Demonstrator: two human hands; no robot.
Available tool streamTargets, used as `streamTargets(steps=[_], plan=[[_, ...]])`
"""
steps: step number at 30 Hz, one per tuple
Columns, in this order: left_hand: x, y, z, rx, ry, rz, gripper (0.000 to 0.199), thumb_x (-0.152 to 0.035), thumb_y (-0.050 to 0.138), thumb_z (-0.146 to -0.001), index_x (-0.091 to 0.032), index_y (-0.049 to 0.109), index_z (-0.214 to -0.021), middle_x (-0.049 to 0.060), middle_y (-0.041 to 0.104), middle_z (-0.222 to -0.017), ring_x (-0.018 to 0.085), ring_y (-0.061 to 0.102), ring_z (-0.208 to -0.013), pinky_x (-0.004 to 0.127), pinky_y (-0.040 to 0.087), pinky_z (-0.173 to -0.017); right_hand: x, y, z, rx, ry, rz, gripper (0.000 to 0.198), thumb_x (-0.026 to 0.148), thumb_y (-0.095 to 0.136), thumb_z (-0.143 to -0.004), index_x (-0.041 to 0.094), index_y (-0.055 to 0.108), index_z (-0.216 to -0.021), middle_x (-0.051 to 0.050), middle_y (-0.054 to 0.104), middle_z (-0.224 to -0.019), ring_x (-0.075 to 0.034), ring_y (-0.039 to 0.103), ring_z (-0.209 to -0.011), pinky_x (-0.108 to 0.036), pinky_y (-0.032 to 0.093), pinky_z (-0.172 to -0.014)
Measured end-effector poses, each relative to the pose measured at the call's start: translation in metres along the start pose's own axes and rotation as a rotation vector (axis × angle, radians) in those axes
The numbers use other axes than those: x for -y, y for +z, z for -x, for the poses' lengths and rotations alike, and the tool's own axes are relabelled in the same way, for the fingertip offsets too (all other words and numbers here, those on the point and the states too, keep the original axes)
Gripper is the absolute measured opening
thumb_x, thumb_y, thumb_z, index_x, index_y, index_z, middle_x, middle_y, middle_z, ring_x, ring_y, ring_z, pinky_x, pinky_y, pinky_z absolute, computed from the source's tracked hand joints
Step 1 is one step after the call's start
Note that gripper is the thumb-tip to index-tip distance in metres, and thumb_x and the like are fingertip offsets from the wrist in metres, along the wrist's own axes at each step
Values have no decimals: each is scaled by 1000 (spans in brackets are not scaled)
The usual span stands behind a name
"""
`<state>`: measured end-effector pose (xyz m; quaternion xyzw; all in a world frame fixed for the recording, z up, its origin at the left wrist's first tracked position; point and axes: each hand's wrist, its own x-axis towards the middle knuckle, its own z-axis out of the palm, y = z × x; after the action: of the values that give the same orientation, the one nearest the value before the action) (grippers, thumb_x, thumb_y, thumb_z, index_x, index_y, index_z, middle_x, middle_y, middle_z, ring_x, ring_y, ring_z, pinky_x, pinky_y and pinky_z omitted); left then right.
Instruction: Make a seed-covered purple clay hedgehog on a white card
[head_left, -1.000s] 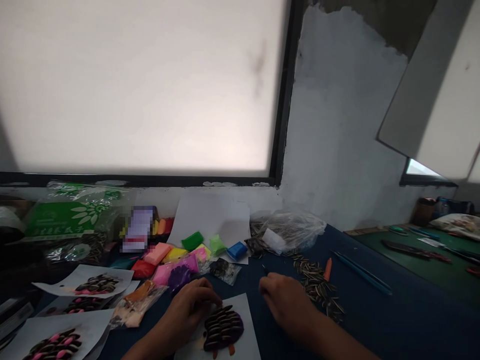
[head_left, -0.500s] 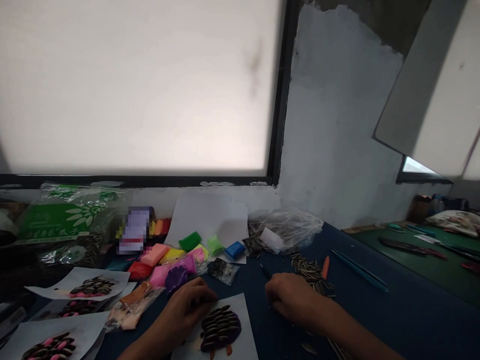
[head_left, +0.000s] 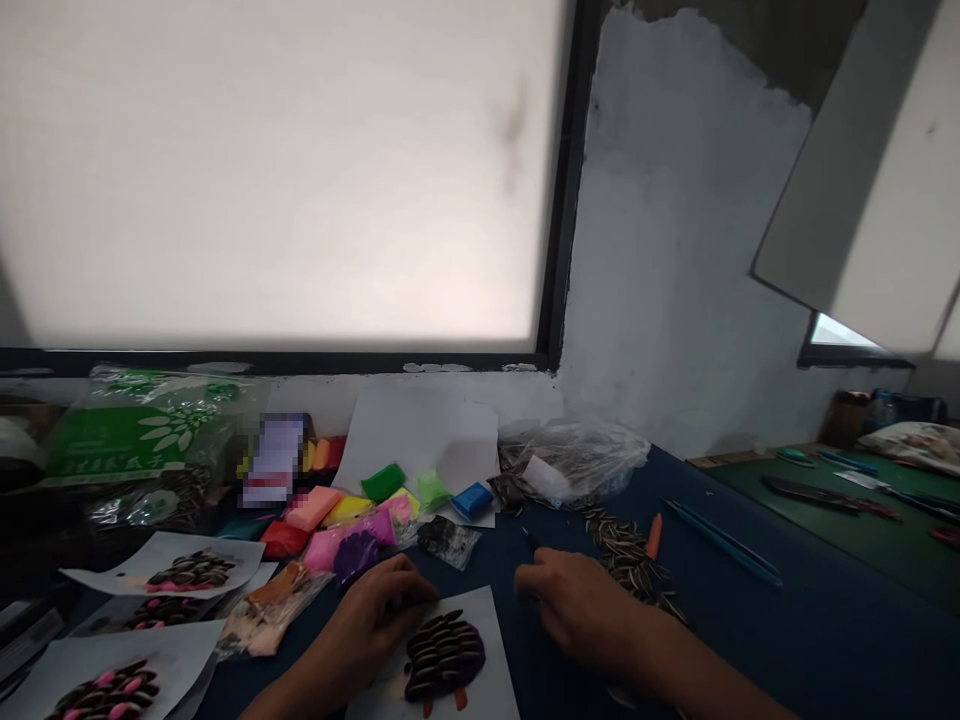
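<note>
A white paper sheet (head_left: 491, 660) lies before me, bearing a hedgehog-like picture with rows of striped sunflower seeds (head_left: 444, 655) set in purple clay. My left hand (head_left: 386, 605) rests at the sheet's upper left edge, its fingers curled together against the paper. To the right of the sheet, my right hand (head_left: 574, 605) is low over the dark blue tabletop with its fingers pinched; whatever they hold is hidden. A dark pen-like tip (head_left: 529, 538) shows just beyond that hand. Loose sunflower seeds (head_left: 626, 550) lie in a pile beside it.
Finished-looking seed pictures (head_left: 112, 690) overlap at left. Behind them stand a green seed bag (head_left: 120, 440) and a blurred phone (head_left: 274, 460). Colourful clay packets (head_left: 352, 540) spread across the middle. An orange stick (head_left: 654, 537) and blue tweezers (head_left: 724, 540) lie at right, near a clear plastic bag (head_left: 592, 455).
My right hand has shifted slightly left, toward the paper, away from the seed pile. The left hand stays at the sheet's edge. The view has moved very slightly.
</note>
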<state>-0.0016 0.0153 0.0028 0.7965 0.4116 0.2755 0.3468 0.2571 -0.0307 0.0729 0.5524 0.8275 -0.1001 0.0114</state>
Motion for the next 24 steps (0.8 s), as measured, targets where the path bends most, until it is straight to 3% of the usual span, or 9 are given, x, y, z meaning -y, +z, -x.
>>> streamTargets(steps=[4,8,14,19,24], plan=[[-2,-1,0,7,-7,5,35,-38,48,-86,-15,73,-91,10,61,-94,25,61,-82,33,46,-68,5,-5,3,-75,-13,-196,30,8,54,-90,23,72,-108,-5,70,-97,-19,64,-87,-24,41,-71],[-2,-1,0,4,-3,13,34,-38,48,-86,-15,73,-91,10,61,-94,25,61,-83,33,47,-69,5,-5,1,-68,-8,-428,27,11,56,-87,21,73,-106,-3,71,-84,-16,63,-72,-21,39,-59],[-2,-1,1,6,-4,-9,33,-36,49,-87,-16,74,-92,10,62,-94,24,62,-82,32,47,-69,4,1,-4,-99,74,-429,17,17,67,-84,15,79,-96,-9,76,-95,-21,69,-87,-23,45,-70],[-1,0,0,-6,1,-12,33,-36,49,-86,-15,74,-92,10,62,-94,24,62,-82,31,47,-69,6,7,-5,-98,55,-418,22,26,62,-91,13,80,-88,-10,77,-85,-20,69,-76,-23,44,-62],[2,1,-1,-29,27,-31,31,-37,49,-88,-17,74,-89,7,61,-90,21,60,-78,29,45,-67,1,14,-4,-162,36,-334,24,8,64,-82,15,77,-99,-9,74,-100,-21,67,-95,-22,46,-77]])
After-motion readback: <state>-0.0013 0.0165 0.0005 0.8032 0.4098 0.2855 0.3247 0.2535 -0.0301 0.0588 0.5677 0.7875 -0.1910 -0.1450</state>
